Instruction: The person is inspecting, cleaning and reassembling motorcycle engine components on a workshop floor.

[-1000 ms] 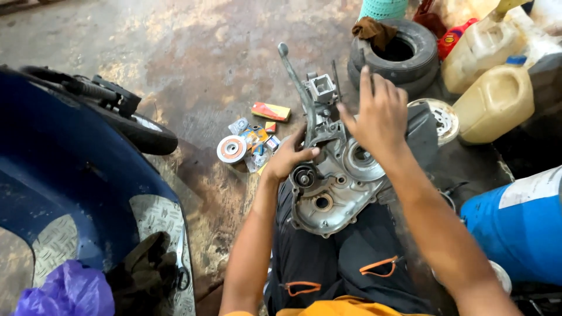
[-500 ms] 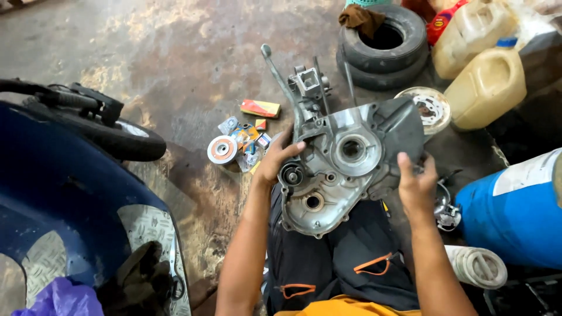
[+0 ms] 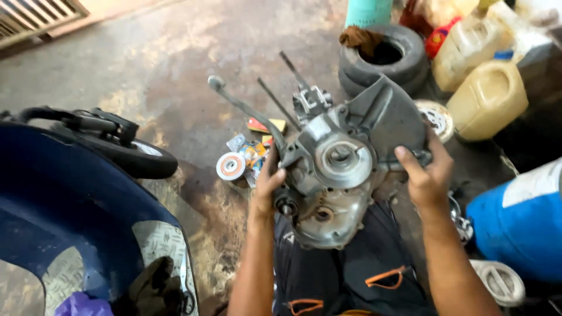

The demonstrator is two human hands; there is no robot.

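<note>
Engine casing (image 3: pixel 345 169) lifted clear of floor, over lap. Left hand (image 3: pixel 266 187) and right hand (image 3: pixel 427 172) each clamp an edge. Not set down yet; tyres (image 3: pixel 380 58) beyond casing.

I have the engine case (image 3: pixel 345 169) between my two hands, left hand (image 3: pixel 266 187) on its left edge, right hand (image 3: pixel 427 175) on its right, above my lap. Far behind it sit stacked tyres (image 3: pixel 383 58), with jugs (image 3: pixel 486 99) to their right. A scooter (image 3: pixel 76 199) stands left; a drum (image 3: pixel 521 216) is near right.
</note>
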